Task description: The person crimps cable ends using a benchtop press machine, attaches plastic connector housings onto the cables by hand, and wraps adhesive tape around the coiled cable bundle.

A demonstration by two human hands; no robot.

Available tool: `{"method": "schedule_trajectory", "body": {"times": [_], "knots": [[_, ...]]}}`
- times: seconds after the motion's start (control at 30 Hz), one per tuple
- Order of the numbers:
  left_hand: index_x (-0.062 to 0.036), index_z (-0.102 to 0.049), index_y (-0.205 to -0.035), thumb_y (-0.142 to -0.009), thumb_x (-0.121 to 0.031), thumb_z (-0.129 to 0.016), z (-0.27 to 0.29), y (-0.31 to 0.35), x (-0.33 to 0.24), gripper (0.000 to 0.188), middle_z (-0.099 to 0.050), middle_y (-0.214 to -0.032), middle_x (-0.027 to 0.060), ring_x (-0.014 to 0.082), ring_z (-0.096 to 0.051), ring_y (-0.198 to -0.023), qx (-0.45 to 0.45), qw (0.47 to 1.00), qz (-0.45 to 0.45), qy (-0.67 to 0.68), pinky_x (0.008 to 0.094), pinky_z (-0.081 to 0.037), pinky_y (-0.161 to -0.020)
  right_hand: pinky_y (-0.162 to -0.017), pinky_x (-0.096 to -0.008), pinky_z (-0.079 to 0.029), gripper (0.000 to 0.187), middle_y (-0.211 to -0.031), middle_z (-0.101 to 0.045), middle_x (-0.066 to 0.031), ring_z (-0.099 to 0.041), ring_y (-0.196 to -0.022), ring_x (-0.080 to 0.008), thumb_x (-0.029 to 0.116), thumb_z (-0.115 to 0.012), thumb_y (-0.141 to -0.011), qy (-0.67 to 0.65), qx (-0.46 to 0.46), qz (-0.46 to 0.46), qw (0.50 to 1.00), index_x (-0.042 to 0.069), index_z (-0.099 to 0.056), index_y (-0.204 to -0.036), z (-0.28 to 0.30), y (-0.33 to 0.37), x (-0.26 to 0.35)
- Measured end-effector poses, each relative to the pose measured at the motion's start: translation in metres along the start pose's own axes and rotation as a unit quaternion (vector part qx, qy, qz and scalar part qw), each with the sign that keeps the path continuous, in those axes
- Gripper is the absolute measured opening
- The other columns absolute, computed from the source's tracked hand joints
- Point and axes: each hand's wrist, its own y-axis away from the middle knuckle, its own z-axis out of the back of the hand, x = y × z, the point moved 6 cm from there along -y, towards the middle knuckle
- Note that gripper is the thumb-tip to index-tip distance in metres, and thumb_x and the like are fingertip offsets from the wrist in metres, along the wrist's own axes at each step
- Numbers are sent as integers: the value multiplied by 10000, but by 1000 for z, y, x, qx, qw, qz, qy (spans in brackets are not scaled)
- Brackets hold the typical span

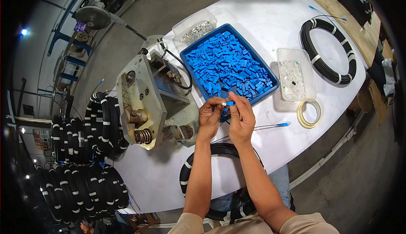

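My left hand [209, 119] and my right hand [242, 120] meet over the near edge of a blue tray [273, 91] heaped with small blue plastic connector housings [226, 62]. Pinched in the right fingers is one blue connector housing [231, 103]. A small whitish connector piece [223, 104] sits at the left fingertips, right against the blue housing; whether the two are joined I cannot tell. Below my forearms lies a coil of black cable [185, 175] with white ties, partly over the table edge. A blue-tipped cable end [283, 125] rests on the table right of my hand.
Left of the tray stands a metal press [141, 103]. Clear bins hold small metal parts [198, 32] and transparent pieces [292, 79]. A tape roll [309, 114] and another black coil [315, 58] lie to the right. Several cable coils [84, 187] hang at the left.
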Motion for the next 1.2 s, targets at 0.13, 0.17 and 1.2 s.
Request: {"method": "schedule_trajectory", "body": {"times": [0.13,0.17,1.2], "knots": [[-46,-646,-1010,-924,-55,-638,0,0,-1,86,-651,-1035,56,117,-598,-941,2,1000,4,3,262,-477,-848,-827,-290,-496,268,-1036,-666,-134,-641,-950,-229,61,-619,-927,-14,-15,9,1000,-12,-648,-1183,-4,2,4],[-46,-646,-1010,-924,-55,-638,-3,0,-1,86,-651,-1035,56,117,-598,-941,3,1000,4,4,262,-477,-848,-829,-292,-496,254,-1038,-668,-134,-640,-945,-221,49,-625,-921,-80,-27,-20,996,-16,-651,-1165,-4,3,0],[-70,-703,-928,-864,27,-664,15,1,3,122,-631,-1009,50,218,-577,-1077,-21,999,7,26,350,-464,-987,-766,-324,-503,192,-991,-687,-109,-645,-871,-261,19,-719,-814,7,-16,133,991,28,-689,-1003,-2,7,19]]}}
